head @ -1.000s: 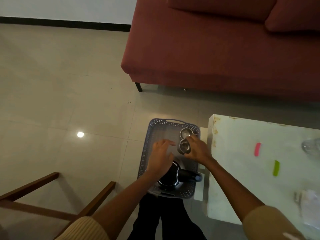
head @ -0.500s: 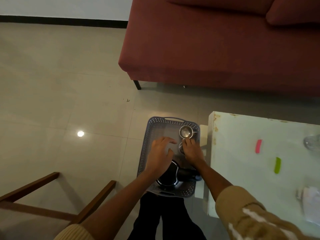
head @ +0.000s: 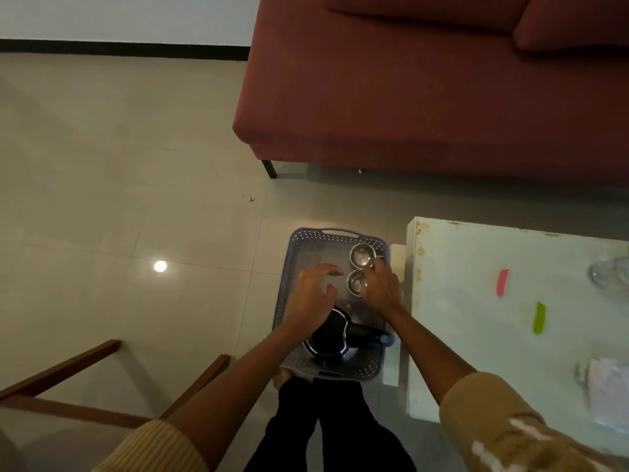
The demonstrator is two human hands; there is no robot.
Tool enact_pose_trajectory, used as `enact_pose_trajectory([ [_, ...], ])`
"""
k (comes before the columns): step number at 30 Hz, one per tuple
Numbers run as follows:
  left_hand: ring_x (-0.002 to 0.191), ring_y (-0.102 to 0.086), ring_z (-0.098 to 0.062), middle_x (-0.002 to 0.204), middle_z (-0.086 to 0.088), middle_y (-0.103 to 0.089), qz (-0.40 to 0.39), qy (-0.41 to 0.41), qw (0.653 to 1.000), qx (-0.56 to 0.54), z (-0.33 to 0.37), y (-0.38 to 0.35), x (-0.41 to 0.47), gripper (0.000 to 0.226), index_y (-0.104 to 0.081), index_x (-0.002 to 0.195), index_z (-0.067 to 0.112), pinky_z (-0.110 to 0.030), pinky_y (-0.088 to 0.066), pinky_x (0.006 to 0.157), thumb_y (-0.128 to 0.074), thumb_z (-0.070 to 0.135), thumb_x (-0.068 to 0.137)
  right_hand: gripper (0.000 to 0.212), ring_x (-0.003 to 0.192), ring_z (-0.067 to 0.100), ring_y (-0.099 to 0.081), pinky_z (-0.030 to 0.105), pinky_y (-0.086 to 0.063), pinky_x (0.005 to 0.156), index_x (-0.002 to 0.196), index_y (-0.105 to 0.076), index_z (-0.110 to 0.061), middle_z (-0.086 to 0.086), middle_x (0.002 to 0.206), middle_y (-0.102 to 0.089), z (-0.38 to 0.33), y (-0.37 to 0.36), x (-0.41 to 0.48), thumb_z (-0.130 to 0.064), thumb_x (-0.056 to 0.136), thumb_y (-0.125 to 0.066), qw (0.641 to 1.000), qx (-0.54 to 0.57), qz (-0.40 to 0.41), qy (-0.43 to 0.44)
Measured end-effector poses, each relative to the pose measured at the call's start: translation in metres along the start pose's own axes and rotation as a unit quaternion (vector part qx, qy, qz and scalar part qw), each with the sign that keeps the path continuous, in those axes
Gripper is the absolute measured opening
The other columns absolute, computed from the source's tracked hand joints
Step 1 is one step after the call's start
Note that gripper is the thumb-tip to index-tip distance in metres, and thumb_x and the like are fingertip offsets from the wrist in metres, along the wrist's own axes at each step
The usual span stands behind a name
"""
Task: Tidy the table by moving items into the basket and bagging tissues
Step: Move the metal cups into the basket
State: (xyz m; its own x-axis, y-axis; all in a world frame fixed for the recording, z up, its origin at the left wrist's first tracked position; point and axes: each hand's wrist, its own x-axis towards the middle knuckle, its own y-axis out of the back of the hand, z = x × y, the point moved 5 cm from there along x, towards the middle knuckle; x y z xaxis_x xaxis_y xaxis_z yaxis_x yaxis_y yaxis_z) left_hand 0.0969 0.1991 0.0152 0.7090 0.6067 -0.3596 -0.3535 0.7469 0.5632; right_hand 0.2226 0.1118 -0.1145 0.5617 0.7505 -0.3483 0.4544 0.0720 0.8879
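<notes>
My right hand (head: pixel 380 288) pinches the small round steel cup (head: pixel 356 283) low inside the grey perforated plastic basket (head: pixel 286 294), just beside its twin steel cup (head: pixel 360 255) (keeps them upright, I judge), while my left hand (head: pixel 311 294) hovers slack, fingers spread, holding nothing.

left sleeve (head: pixel 160 447): tan ribbed knit cuff, pushed up the forearm, lower left of frame
right sleeve (head: pixel 510 427): same tan knit, white patterned marks, lower right
trousers (head: pixel 326 427): black, bottom centre
hands: bare, no rings or watch visible
</notes>
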Motion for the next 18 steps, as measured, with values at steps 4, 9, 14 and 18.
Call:
enact_pose_trajectory([
  [4, 0.106, -0.057, -0.011, 0.112, -0.001, -0.065, 0.007, -0.004, 1.000, -0.008, 0.014, 0.006, -0.001, 0.031, -0.064, 0.106, 0.011, -0.021, -0.045, 0.090, -0.049, -0.004, 0.083, 0.032, 0.103, 0.032, -0.056, 0.037, -0.046, 0.081, 0.110, -0.064, -0.001, 0.017, 0.116, -0.058, -0.004, 0.031, -0.015, -0.011, 0.081, -0.055, 0.991, 0.121, 0.058, -0.029],
  [9, 0.091, -0.060, -0.009, 0.100, -0.003, -0.068, -0.012, -0.041, 0.999, -0.009, 0.038, -0.002, -0.012, 0.023, -0.065, 0.100, 0.007, -0.005, -0.043, 0.074, -0.052, -0.004, 0.085, 0.014, 0.084, 0.021, -0.058, 0.029, -0.043, 0.071, 0.090, -0.067, -0.002, 0.013, 0.097, -0.064, -0.012, 0.069, -0.051, -0.004, 0.081, -0.056, 0.939, 0.312, 0.129, -0.064],
  [14, 0.089, -0.063, -0.013, 0.097, -0.004, -0.069, -0.039, -0.076, 0.996, -0.004, 0.051, -0.024, -0.036, 0.021, -0.065, 0.099, 0.010, -0.013, -0.048, 0.080, -0.054, -0.002, 0.086, 0.010, 0.079, 0.022, -0.063, 0.037, -0.051, 0.072, 0.086, -0.068, -0.007, 0.010, 0.085, -0.069, -0.019, 0.092, -0.103, -0.007, 0.084, -0.058, 0.896, 0.401, 0.173, -0.078],
  [18, 0.093, -0.064, -0.017, 0.103, -0.007, -0.069, -0.039, -0.093, 0.994, 0.033, 0.055, -0.041, -0.066, 0.020, -0.065, 0.105, 0.011, -0.030, -0.052, 0.088, -0.055, 0.006, 0.088, 0.012, 0.078, 0.016, -0.060, 0.031, -0.051, 0.074, 0.090, -0.068, -0.008, 0.007, 0.087, -0.069, -0.022, 0.101, -0.147, -0.008, 0.087, -0.056, 0.899, 0.399, 0.166, -0.066],
])
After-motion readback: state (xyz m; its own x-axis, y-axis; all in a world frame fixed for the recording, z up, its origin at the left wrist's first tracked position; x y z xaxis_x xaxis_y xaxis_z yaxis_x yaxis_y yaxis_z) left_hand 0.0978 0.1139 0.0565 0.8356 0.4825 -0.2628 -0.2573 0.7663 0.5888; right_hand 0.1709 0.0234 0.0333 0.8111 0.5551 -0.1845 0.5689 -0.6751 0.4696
